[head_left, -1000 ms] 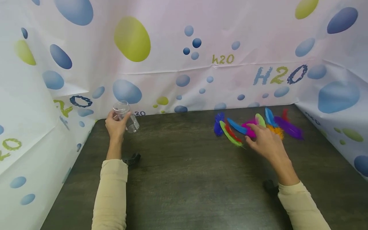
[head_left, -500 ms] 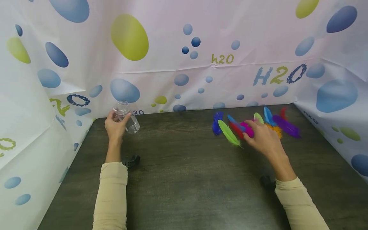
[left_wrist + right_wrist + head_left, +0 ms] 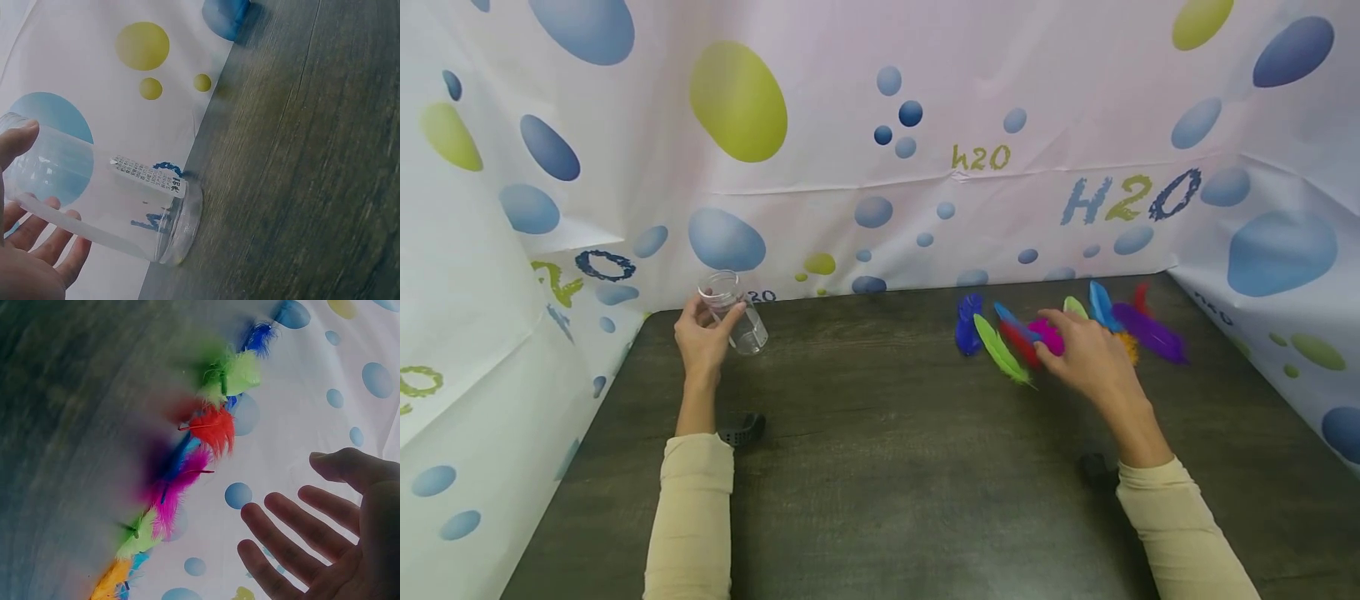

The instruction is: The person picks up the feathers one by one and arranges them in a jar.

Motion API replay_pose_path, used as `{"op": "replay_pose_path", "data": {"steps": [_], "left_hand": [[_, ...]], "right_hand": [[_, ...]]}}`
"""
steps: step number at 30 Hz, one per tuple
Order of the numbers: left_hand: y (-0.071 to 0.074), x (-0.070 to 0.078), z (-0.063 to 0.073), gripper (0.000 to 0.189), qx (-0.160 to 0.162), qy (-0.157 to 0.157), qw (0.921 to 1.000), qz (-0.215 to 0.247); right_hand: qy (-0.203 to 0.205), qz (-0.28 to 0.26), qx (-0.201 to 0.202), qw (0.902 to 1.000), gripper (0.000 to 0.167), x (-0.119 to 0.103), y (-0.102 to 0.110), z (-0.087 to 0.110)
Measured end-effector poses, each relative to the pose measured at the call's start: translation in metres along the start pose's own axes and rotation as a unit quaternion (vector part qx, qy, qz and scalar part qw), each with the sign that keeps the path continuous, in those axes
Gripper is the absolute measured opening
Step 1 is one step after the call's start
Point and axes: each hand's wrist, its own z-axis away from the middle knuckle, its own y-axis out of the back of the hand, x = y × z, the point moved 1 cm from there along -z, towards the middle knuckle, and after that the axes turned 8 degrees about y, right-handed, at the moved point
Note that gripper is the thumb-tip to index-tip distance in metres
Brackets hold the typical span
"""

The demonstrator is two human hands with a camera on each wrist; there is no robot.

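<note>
My left hand point(image 3: 702, 337) grips a clear jar point(image 3: 748, 333) near its mouth, at the back left of the table. In the left wrist view, a white printed label point(image 3: 150, 174) runs along the jar's side, and its base is by the tabletop. My right hand point(image 3: 1093, 354) is over a row of coloured feathers at the back right. Its fingers look spread in the right wrist view, with nothing between them. Near its thumb lie a lime green feather point(image 3: 1002, 352), a red feather point(image 3: 1018, 340) and a magenta feather point(image 3: 1047, 335). The hand partly hides an orange feather point(image 3: 1128, 346).
A dark blue feather point(image 3: 968, 325) lies at the row's left end, a purple feather point(image 3: 1150, 332) at its right. The dark wooden table point(image 3: 880, 467) meets a printed white backdrop point(image 3: 850, 100) behind and at both sides. A black perforated piece point(image 3: 745, 428) shows beside the left sleeve.
The red and light blue feathers have shifted, and the red one now lies apart from the lime green one. My right hand has moved slightly. My left hand keeps holding the jar.
</note>
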Motion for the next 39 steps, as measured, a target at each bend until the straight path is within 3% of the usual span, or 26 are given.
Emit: {"op": "replay_pose_path", "data": {"steps": [19, 39], "left_hand": [[-0.002, -0.002, 0.005, 0.062, 0.001, -0.008, 0.9999, 0.008], [-0.001, -0.007, 0.006, 0.061, 0.0, -0.032, 0.9995, 0.005]], "right_hand": [[0.021, 0.021, 0.021, 0.9993, 0.047, 0.003, 0.0, -0.024], [0.019, 0.022, 0.034, 0.999, 0.049, 0.01, 0.0, -0.024]]}}
